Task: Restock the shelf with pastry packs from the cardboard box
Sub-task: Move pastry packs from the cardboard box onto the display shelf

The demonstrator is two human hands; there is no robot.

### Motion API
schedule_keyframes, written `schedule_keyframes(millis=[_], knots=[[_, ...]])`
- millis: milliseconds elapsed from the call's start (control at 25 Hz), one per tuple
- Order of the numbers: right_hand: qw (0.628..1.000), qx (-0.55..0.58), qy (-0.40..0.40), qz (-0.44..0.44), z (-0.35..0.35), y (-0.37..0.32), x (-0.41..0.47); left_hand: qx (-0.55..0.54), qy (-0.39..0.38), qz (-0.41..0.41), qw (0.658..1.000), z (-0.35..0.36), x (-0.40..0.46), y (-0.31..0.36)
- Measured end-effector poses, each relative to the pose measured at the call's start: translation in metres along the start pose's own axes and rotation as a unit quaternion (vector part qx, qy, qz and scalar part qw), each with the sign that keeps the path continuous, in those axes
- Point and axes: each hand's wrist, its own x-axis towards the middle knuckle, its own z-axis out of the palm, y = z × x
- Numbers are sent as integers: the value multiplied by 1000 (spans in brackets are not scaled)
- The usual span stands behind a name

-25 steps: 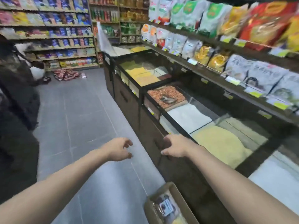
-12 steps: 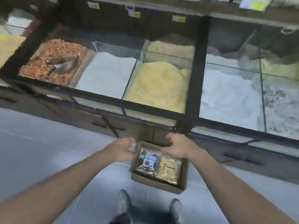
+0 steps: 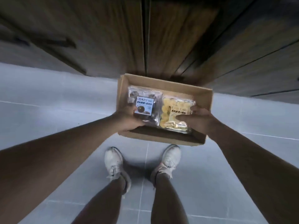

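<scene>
1. Both packs have gone from lying untouched in the cardboard box to being in my hands: half a second back my hands were only at the box's far corners, and now each one has a pack.
2. My left hand grips the dark pastry pack at its near left corner, thumb on top just below the blue-and-white label.
3. My right hand grips the yellow pastry pack at its near right side, thumb pressed across the clear top, fingers curled under the edge.
4. The two packs sit side by side, edges touching, over the open box. I cannot tell whether they are already lifted off whatever lies beneath or only tilted up at the near end.
5. My view has dropped as well: a moment ago I was looking at the grain bins, and now I look straight down at the box on the grey tiled floor.
6. The box stands against the foot of the dark wooden cabinet, just ahead of my white shoes.
7. For the task, I judge this the start of a restocking round: the pick-up is made, and the next move should be to rise and carry both packs to the shelf, which is out of view here.
8. The clear plastic looks slick, so a firm hold matters while I stand up.
</scene>
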Motion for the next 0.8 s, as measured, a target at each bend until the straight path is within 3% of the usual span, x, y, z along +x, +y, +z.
schedule_keyframes(millis=[80,240,440,600,800], knots=[[998,60,0,32,28,23,66,-7,17,-19,1000,35,72,-21],[988,129,75,28,80,103,205,-41,98,-78,991,75,187,-62],[957,245,91,124,79,116,252,-191,189,-176,947,94,268,-73],[954,261,62,132,77,169,318,-181,192,-216,940,93,287,-69],[965,200,114,123,66,120,236,-142,139,-185,962,67,248,-60]])
